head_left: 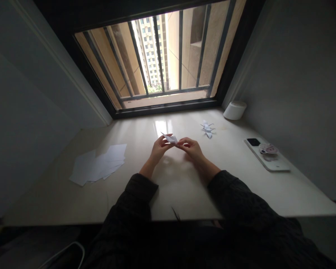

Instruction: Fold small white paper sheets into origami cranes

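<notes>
A small piece of folded white paper [171, 139] is held up over the white sill in the middle of the head view, one pointed flap sticking up to the left. My left hand [159, 148] pinches its left side between thumb and fingers. At its lower right corner, the thumb and forefinger of my right hand [192, 148] are closed on the paper. The fingertips hide part of the folds. Beyond my right hand lies a finished-looking folded paper figure [207, 129] with several thin points, perhaps two figures close together.
Loose white paper sheets [96, 164] lie overlapping on the left. To the right are a phone [268, 160] with a round grip on its back and a white cylindrical object [235, 110] by the wall. A barred window [168, 108] stands behind the sill [179, 194].
</notes>
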Tool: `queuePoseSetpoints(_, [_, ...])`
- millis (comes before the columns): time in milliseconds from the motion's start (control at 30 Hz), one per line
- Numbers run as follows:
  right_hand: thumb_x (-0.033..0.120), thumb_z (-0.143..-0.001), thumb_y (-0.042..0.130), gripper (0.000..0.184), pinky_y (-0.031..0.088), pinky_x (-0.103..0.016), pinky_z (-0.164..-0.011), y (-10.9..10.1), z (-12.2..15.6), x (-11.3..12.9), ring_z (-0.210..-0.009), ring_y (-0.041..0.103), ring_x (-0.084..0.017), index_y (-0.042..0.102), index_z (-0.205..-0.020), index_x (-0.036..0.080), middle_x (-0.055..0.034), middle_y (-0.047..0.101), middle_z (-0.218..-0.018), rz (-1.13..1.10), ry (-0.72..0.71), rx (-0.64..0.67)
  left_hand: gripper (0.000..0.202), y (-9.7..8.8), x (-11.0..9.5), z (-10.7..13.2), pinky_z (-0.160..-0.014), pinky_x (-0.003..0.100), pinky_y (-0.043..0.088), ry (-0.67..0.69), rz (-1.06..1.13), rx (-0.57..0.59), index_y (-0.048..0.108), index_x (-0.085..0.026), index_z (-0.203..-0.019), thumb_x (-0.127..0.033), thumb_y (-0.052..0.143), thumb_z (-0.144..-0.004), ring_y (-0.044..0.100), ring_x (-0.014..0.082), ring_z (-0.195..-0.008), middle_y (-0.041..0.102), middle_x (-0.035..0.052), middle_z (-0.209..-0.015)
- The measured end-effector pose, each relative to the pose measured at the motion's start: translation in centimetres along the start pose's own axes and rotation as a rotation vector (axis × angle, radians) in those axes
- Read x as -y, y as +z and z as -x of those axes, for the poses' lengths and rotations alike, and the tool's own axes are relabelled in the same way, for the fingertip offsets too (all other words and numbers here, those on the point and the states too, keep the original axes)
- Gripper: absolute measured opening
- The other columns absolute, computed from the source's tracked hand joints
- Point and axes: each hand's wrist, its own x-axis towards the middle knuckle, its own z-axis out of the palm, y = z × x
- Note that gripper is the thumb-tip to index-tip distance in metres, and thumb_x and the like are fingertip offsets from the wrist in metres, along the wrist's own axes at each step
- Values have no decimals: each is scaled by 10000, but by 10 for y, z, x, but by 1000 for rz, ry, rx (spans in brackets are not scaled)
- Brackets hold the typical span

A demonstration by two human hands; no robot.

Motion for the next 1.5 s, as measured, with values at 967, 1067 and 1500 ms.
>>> queuePoseSetpoints(967, [171, -759, 651, 322, 488, -373, -761, -6, 12, 9, -885, 544, -225, 687, -1057, 285, -46, 633, -948, 633, -591, -83, 502, 3, 5, 6, -763, 327, 509, -158, -70, 341, 582, -108, -1120, -313, 759, -696, 648, 202, -880, 666, 114, -998])
queuePoseSetpoints(1067, [187, -780, 644, 249, 490, -366, -743, -6, 11, 10, -847, 549, -214, 707, -998, 287, -39, 646, -903, 615, -599, -87, 470, 1, 1, 6, -732, 317, 515, -176, -92, 341, 582, -102, -1071, -312, 764, -691, 660, 205, -860, 674, 116, -967])
queuePoseSetpoints(1500, [249, -815, 652, 151, 502, -367, -743, -7, 10, 19, -800, 587, -202, 714, -951, 269, -39, 690, -838, 546, -619, -25, 501, -21, -17, 4, -764, 336, 507, -204, -107, 350, 579, -117, -1099, -358, 757, -698, 678, 262, -922, 668, 141, -1042])
